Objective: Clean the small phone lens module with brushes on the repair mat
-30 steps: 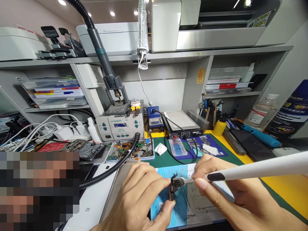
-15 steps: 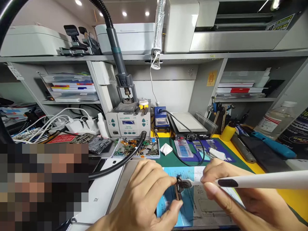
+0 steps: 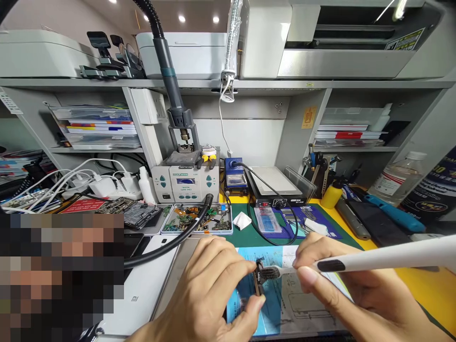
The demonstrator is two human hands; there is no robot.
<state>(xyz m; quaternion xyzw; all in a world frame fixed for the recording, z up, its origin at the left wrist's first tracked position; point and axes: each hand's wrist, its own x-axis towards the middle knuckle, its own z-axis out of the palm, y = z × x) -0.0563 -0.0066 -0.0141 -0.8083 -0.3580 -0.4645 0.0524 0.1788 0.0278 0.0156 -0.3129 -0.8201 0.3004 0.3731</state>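
My left hand [image 3: 213, 289] pinches a small dark circuit board [image 3: 258, 282] on edge between thumb and fingers, just above a blue and white sheet [image 3: 285, 294] on the bench. My right hand [image 3: 342, 294] grips a white brush [image 3: 377, 260] with a dark grip patch. Its dark bristle head [image 3: 270, 272] rests against the top of the small board. Both hands are closed on what they hold.
Behind the hands lie a tray of loose circuit boards [image 3: 197, 221], a hot-air station [image 3: 185, 181], a hotplate [image 3: 276, 185], a blue mat [image 3: 302, 221] with parts, a yellow bottle [image 3: 335, 194], a clear bottle [image 3: 397, 179] and a white phone box [image 3: 138, 289] on the left. A black hose [image 3: 167, 242] crosses the bench.
Both hands keep their grips with brush on board; the bristles shifted slightly along it. The view swung right, then a little back left.
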